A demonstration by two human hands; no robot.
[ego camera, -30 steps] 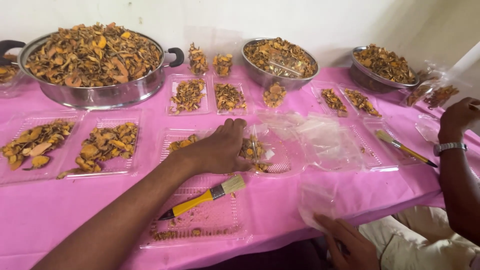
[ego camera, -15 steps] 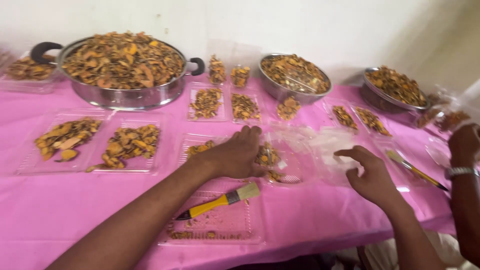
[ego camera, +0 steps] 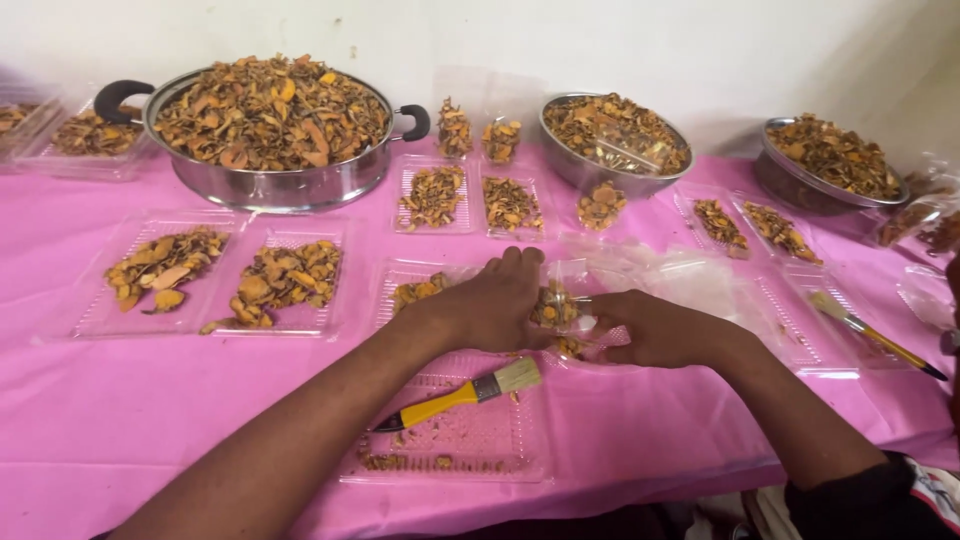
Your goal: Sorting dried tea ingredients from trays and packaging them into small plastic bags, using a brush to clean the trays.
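My left hand (ego camera: 490, 305) rests palm down on a clear plastic tray (ego camera: 398, 283) that holds dried orange-brown slices (ego camera: 418, 291). My right hand (ego camera: 650, 325) has its fingers pinched on the clear plastic beside a small heap of the slices (ego camera: 553, 307), right next to my left fingertips. A yellow-handled brush (ego camera: 470, 391) lies across another clear tray (ego camera: 455, 440) just below my left wrist.
A big steel pot (ego camera: 268, 135) and two steel bowls (ego camera: 612, 140) (ego camera: 832, 160) heaped with slices stand at the back of the pink tablecloth (ego camera: 120, 400). Filled clear trays (ego camera: 215, 275) lie at left, empty ones (ego camera: 800, 320) with a second brush (ego camera: 875, 335) at right.
My right hand came up from below the table edge and moved left to the tray beside my left hand. My left hand stayed on the tray.
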